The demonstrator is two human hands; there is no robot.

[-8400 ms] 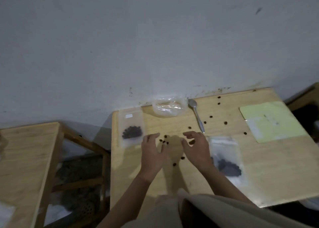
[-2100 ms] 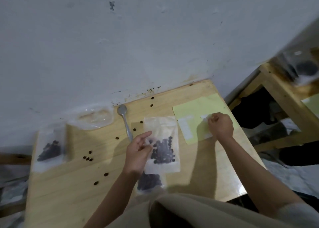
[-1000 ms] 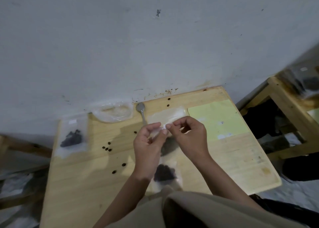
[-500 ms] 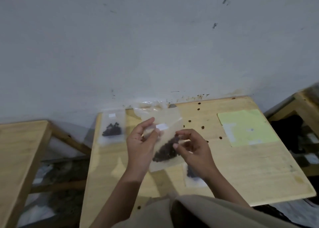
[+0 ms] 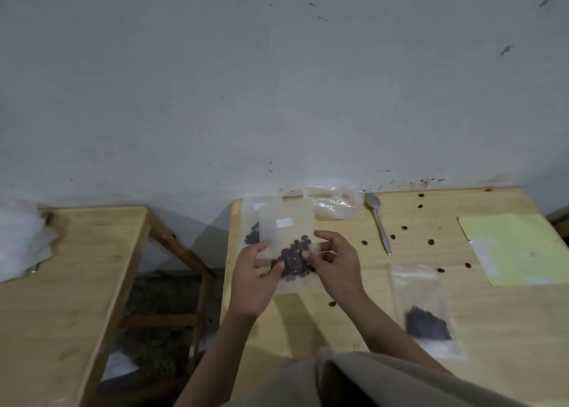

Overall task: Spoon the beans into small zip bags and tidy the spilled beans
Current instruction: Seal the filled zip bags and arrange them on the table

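Note:
A small clear zip bag with dark beans in its lower half and a white label is held over the left end of the wooden table. My left hand grips its left edge and my right hand pinches its right side. Behind it lies another bean bag, mostly hidden. A third bean bag lies flat at my right. A metal spoon lies near the wall. Several loose beans are scattered across the tabletop.
A crumpled clear plastic bag sits against the wall. A pale yellow sheet lies at the table's right end. A second wooden table stands to the left across a gap, with white plastic on it.
Both hands have carried the labelled bean bag to the left, over the bag at the table's left end. The view has swung left, and the spoon and the third bag show again.

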